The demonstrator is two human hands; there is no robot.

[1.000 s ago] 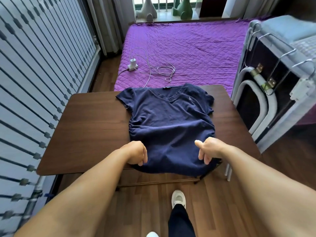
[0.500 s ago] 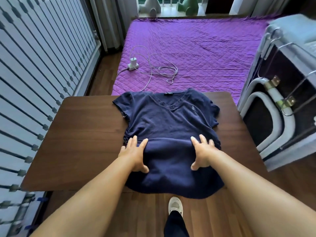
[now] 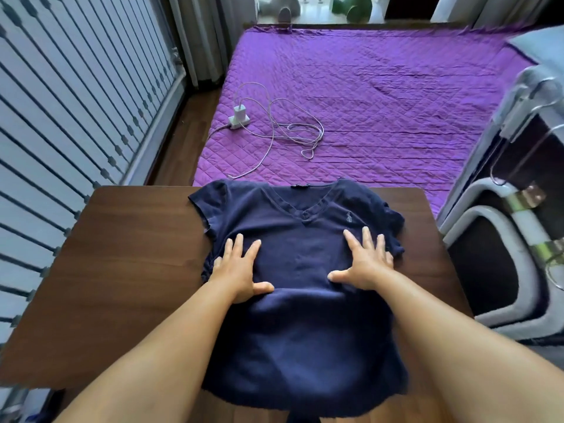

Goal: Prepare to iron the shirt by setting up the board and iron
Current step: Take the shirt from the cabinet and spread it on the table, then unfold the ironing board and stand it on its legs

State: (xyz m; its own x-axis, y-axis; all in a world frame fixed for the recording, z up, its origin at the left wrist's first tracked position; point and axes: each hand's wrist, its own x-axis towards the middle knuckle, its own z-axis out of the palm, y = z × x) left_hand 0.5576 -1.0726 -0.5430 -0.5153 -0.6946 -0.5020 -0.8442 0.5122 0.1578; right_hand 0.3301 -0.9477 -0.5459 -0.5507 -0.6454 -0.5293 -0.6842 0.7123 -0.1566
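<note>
Navy shirt [image 3: 305, 300] laid face up at the centre of the frame on the dark wood-grain surface [image 3: 122, 270], neckline toward the top of the frame, hem hanging over the near edge at the bottom. Your left hand [image 3: 238, 270] and right hand [image 3: 363, 264] lie palm down on the chest area, fingers [image 3: 236, 244] spread and flat, thumbs turned inward toward each other; neither hand pinches cloth.

To smooth well, keep both palms flat and sweep outward and upward from the midline toward the sleeves, so that slack runs off the sides rather than bunching under the V-neck. Light, even pressure should suffice; heavy drag would likely slide the whole garment on the polished wood. Watch the gathered side seam beside your left hand, where the cloth puckers.

The shirt is a soft, matte knit with short sleeves, a ribbed V-neck band and a small embroidered mark on the chest above your right hand. The surface is smooth, rectangular, with rounded corners.

Beyond it, in the upper part of the frame, a quilted purple bed cover [image 3: 381, 102] carries a white charger and cable [image 3: 271, 129]. No iron is visible anywhere in view.
</note>
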